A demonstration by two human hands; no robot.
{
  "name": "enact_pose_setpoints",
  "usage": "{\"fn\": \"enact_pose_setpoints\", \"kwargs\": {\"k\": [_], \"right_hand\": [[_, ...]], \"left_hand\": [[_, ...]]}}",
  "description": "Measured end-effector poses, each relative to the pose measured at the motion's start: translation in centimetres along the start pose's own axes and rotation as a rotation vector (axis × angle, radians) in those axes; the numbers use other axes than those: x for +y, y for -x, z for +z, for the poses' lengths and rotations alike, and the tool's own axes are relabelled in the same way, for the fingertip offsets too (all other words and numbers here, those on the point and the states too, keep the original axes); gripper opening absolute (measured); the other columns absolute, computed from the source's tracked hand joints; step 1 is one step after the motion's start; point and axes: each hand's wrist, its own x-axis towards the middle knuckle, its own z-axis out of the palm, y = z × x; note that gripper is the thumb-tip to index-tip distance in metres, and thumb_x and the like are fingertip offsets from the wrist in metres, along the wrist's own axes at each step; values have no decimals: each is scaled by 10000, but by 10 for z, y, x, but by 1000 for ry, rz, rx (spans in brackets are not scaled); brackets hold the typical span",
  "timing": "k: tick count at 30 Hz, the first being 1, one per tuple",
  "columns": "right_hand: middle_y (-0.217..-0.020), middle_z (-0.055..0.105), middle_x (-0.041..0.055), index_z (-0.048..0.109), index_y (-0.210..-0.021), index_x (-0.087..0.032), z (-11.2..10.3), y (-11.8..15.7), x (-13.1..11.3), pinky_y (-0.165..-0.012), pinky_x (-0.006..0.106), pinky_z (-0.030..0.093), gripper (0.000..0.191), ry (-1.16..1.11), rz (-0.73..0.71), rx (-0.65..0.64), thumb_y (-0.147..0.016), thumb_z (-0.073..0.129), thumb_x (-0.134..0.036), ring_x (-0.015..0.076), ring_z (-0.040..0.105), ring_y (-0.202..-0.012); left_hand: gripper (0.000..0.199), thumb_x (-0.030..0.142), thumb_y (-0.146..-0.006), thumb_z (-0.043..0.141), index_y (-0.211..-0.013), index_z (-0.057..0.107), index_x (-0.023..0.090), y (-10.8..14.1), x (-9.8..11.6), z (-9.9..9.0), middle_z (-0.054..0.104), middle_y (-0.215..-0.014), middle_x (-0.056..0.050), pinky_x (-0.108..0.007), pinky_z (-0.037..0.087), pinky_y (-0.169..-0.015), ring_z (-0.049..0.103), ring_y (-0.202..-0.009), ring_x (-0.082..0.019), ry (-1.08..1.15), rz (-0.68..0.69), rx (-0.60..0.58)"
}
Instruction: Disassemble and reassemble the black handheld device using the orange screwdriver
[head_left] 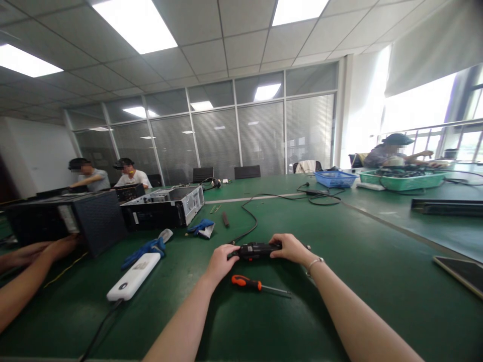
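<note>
My left hand [222,261] grips the left end of a long black corded tool [253,251] with a small red mark; its exact kind is unclear. Around its right end are the fingers of my right hand [290,249], and a small metallic tip pokes out past that hand. The tool lies level, low over the green table. A thin black cable [252,222] runs up to its left end. Just in front of it, between my forearms, rests a screwdriver [246,283] with an orange and black handle, its shaft pointing right.
To my left lie a white power strip [134,276], blue gloves [145,251] and another blue glove [202,228]. Computer cases [101,221] stand beyond, with a co-worker's hands [56,250] at one. Baskets [334,179] are at the back right; a phone [462,271] lies far right.
</note>
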Motion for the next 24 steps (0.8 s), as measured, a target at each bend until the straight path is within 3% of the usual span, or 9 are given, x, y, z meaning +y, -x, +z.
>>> {"fn": "enact_pose_setpoints", "kwargs": {"k": [24], "right_hand": [[-999, 687, 22, 682, -991, -255, 5, 2, -2, -750, 280, 460, 326, 120, 9, 54, -701, 710, -402, 206, 620, -902]], "left_hand": [[343, 139, -750, 695, -1087, 695, 200, 0, -1, 3, 693, -1132, -69, -369, 449, -1009, 625, -1073, -231, -14, -23, 5]]}}
